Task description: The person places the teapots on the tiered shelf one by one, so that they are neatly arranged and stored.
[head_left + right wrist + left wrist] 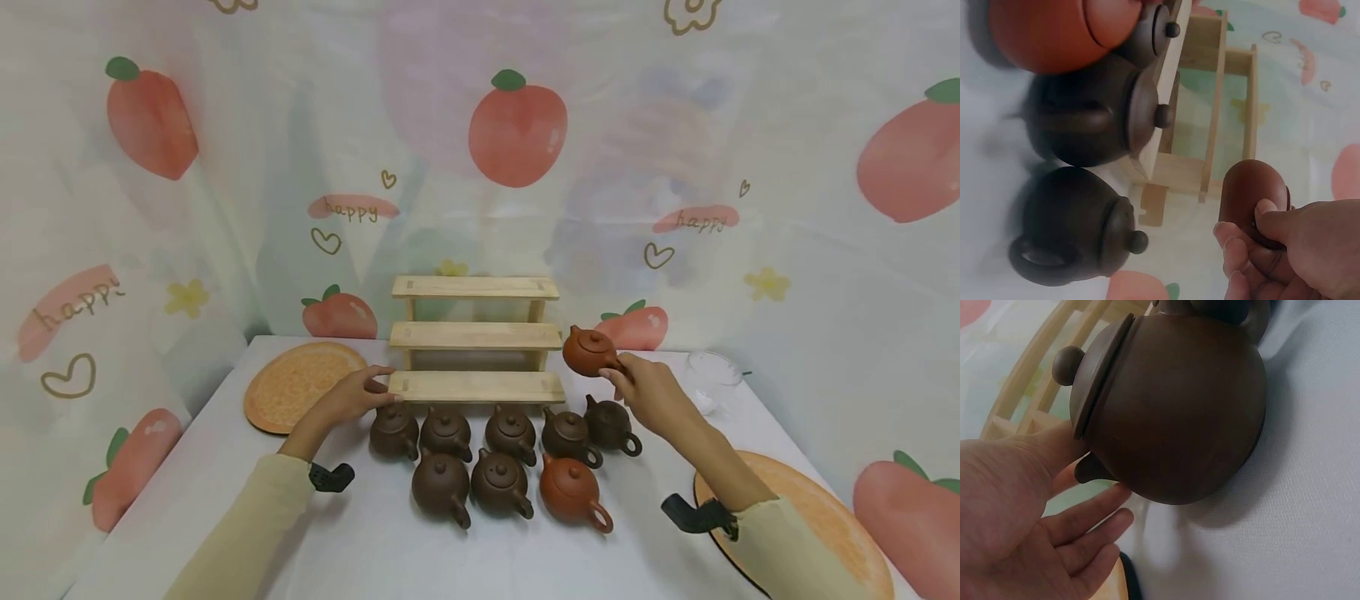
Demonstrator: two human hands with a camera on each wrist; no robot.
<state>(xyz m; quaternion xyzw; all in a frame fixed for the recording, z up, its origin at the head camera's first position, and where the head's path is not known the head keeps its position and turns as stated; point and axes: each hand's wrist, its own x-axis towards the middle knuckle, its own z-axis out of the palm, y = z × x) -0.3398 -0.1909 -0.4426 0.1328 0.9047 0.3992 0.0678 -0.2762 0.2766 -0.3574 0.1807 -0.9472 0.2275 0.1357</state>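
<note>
My right hand (656, 392) pinches the handle of a small reddish-brown clay teapot (588, 351). It holds this teapot in the air, just right of a three-tier wooden display stand (476, 337). At the left end of the stand's lowest board, my left hand (360, 394) grips the edge between thumb and forefinger; its other fingers (1088, 515) hang loose. A dark brown teapot (1179, 412) stands in front of that hand and hides its fingertips in the left wrist view. Several dark teapots (510, 433) and one orange-red teapot (570, 490) sit in two rows before the stand.
A round, orange-patterned mat (300, 383) lies at the table's back left, and another one (810, 517) under the right forearm. Clear glass-like items (708, 375) stand at the back right. Fruit-printed cloth (517, 225) hangs behind and at both sides.
</note>
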